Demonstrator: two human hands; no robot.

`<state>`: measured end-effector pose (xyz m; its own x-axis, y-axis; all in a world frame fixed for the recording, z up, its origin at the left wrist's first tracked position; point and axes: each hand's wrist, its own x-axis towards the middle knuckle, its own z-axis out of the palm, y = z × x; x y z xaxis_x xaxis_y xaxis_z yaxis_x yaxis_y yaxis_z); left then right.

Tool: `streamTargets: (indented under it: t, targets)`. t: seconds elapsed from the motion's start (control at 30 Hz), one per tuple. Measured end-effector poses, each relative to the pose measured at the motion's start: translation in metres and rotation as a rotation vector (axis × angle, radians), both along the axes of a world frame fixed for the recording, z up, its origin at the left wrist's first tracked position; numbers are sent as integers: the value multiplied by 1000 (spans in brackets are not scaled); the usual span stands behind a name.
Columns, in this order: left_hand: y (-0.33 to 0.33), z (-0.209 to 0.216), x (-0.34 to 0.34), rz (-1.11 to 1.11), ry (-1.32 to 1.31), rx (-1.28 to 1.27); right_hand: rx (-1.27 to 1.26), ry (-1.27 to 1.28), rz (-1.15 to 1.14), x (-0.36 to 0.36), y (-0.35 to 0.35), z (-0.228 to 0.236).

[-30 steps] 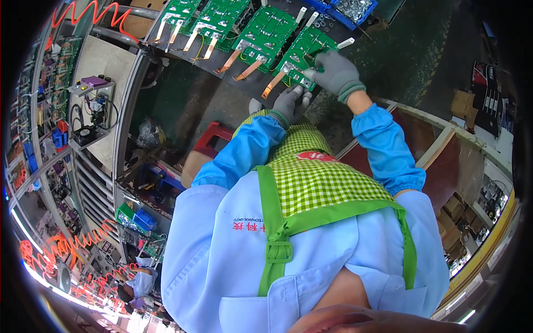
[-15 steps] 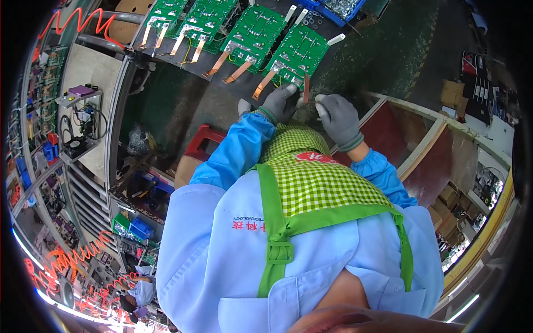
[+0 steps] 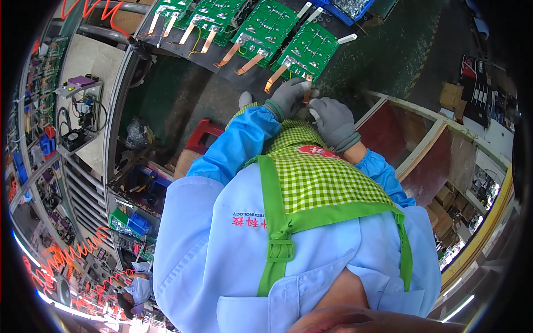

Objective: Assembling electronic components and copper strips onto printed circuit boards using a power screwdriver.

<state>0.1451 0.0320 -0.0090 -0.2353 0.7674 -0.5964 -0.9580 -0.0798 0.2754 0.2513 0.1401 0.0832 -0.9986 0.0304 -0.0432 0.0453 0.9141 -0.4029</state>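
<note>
Hands [image 3: 290,99] half-curled, fingertips at copper strip [image 3: 307,97]

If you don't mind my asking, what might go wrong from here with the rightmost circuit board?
The copper strip juts past the green board, with the left hand and right hand close about it; an uneven push might bend or twist it.

The neighbouring strip also sticks out, near the left hand, so a glove could perhaps knock it.

Both hands are gloved, which might dull the feel for such a thin piece.
</note>
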Motion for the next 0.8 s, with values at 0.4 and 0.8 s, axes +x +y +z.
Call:
streamTargets:
  t: [0.4,0.8]
  targets:
    - [13,-22,8,-37,632,-344,-208,-346,-24,-32,-5,18]
    - [16,1,-6,-146,282,-332,42,180,-578,-126,198,-14]
